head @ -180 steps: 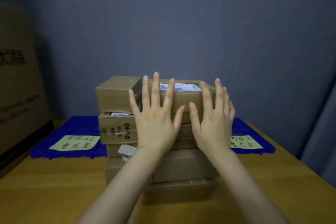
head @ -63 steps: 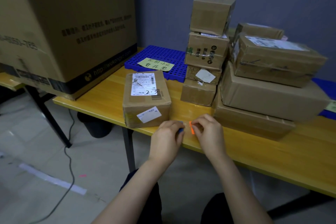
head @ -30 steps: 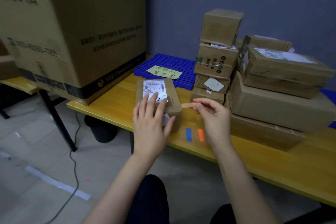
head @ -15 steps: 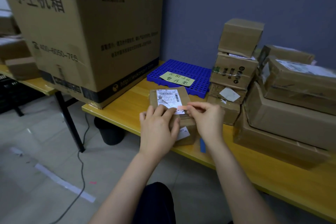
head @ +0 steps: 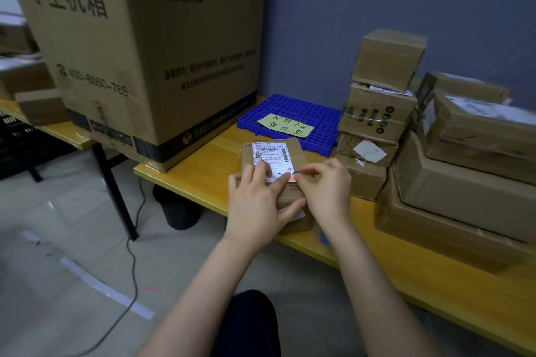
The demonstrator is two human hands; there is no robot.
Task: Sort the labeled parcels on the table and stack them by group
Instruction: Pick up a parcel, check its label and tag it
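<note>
A small brown parcel (head: 294, 151) with a white shipping label (head: 268, 151) lies near the front edge of the yellow table (head: 208, 162). My left hand (head: 255, 206) rests on its top with fairly straight fingers, the thumb along its front face. My right hand (head: 327, 191) pinches a small orange sticker (head: 291, 178) against the label's lower right corner. Beside the parcel, a blue sticker (head: 323, 238) lies on the table, partly hidden by my right wrist. Behind it is a blue mat (head: 290, 107) with a yellow note (head: 285, 126).
A stack of small parcels (head: 377, 113) stands right of the mat, with bigger flat parcels (head: 464, 191) piled further right. A huge printed carton (head: 145, 52) fills the table's left end. Under the table are a dark bin (head: 179, 211) and a cable (head: 132, 264).
My hands left the stickers at the table edge. The left hand settled on the small parcel, and the right brought the orange sticker from beside the parcel onto its label.
</note>
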